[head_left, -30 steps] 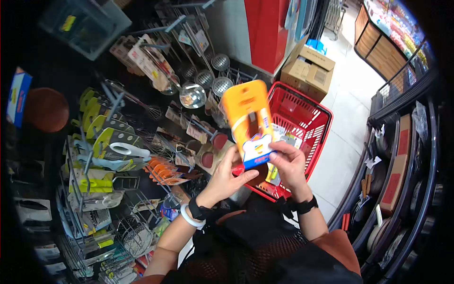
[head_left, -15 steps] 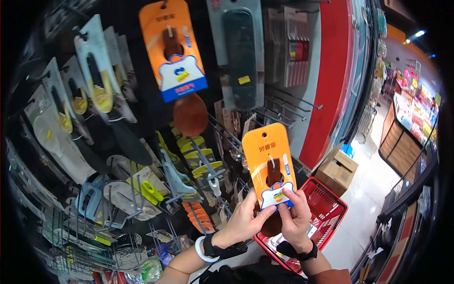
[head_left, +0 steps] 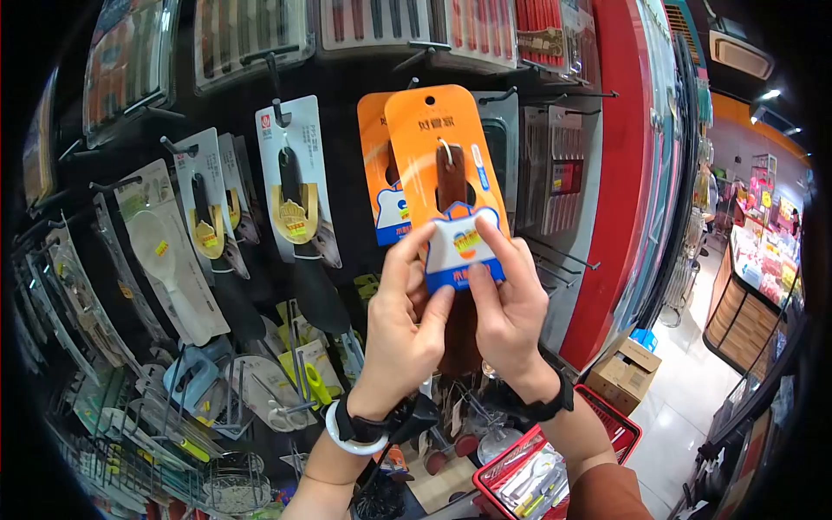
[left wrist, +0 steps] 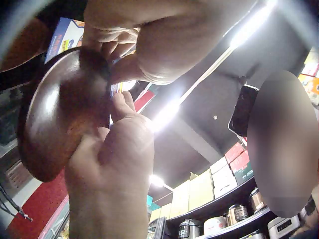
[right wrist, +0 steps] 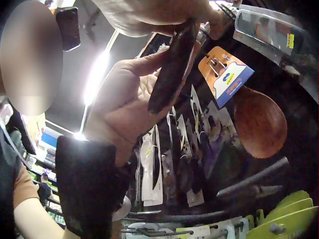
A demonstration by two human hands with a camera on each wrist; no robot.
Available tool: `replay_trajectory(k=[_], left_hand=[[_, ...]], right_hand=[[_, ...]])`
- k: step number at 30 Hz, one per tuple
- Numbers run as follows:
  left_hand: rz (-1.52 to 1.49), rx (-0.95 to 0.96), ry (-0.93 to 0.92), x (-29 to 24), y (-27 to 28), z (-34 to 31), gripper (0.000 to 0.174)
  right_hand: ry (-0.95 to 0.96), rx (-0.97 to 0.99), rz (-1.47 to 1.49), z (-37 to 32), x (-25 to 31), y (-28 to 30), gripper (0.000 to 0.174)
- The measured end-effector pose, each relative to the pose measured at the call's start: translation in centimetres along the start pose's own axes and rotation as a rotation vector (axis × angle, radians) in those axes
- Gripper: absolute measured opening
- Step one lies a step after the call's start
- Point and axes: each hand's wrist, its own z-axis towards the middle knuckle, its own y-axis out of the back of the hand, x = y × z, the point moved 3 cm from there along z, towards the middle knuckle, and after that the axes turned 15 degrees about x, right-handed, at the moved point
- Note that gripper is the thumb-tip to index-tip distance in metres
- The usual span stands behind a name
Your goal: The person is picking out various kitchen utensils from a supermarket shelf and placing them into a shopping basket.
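An orange card [head_left: 422, 156] with a white and blue lower part is held upright in both hands, a brown wooden utensil tied to it. My left hand [head_left: 405, 316] pinches the card's lower left edge, and my right hand [head_left: 511, 308] pinches its lower right. The utensil's dark, glossy bowl [left wrist: 65, 114] fills the left of the left wrist view. Behind the held card, a similar orange card [head_left: 373, 139] hangs on a hook; in the right wrist view its round wooden bowl [right wrist: 260, 122] shows below the card.
Packaged utensils with black handles [head_left: 299, 191] hang at the left, with chopstick packs [head_left: 373, 22] above. A red basket [head_left: 498, 475] holding packaged items stands low at the right, near a cardboard box [head_left: 622, 374]. A red pillar [head_left: 607, 199] rises at the right.
Both hands have raised the card higher, in front of the hanging one. The head view has tilted up from the basket and floor towards the rack.
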Motion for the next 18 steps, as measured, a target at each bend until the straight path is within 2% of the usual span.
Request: replay_trajectory(k=[6,9,14,18], left_hand=[[0.071,-0.071,-0.014,-0.7,1.5,2.1,0.054],[0.057,-0.085,-0.007,-0.7,1.6,2.2,0.053],[0.138,-0.068,-0.037,-0.7,1.3,2.1,0.054],[0.079,-0.102,-0.041,-0.5,1.6,2.2,0.054]], right_hand=[[0.030,-0.015,0.126,3.0,-1.0,-1.7,0.036],[0.055,-0.022,0.080,3.1,-1.1,-2.0,0.036],[0.027,-0.058,0.165,2.7,-1.1,-1.9,0.036],[0.015,-0.045,0.154,2.8,-1.3,-2.2,0.036]])
